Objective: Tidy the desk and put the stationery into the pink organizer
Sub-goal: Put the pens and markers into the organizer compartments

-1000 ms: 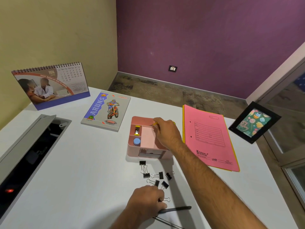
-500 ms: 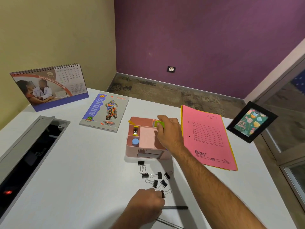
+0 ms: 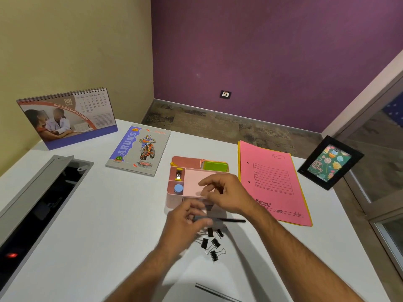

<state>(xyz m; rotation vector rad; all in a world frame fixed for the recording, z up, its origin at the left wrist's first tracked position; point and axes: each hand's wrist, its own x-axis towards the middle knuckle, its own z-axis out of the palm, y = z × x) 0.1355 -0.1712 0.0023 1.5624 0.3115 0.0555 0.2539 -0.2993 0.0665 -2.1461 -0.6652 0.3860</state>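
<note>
The pink organizer (image 3: 174,199) stands mid-desk. Its back compartment holds a green sticky-note pad (image 3: 214,166); its left cells hold a small yellow item (image 3: 178,172) and a blue round thing (image 3: 178,188). My left hand (image 3: 185,223) grips a black pen (image 3: 231,220), held level just in front of the organizer. My right hand (image 3: 224,196) hovers over the organizer's front right corner, fingers loosely curled and holding nothing. Several black binder clips (image 3: 211,241) lie on the desk below the hands. Another dark pen (image 3: 216,293) lies near the front edge.
A pink file folder (image 3: 274,184) lies to the right, a framed card (image 3: 330,162) beyond it. A notebook (image 3: 139,149) and a desk calendar (image 3: 67,118) sit at the back left. An open cable hatch (image 3: 37,199) takes up the left side.
My right hand let go of the green pad in the back compartment and drew back toward me. My left hand lifted the black pen off the desk and brought it up to the organizer.
</note>
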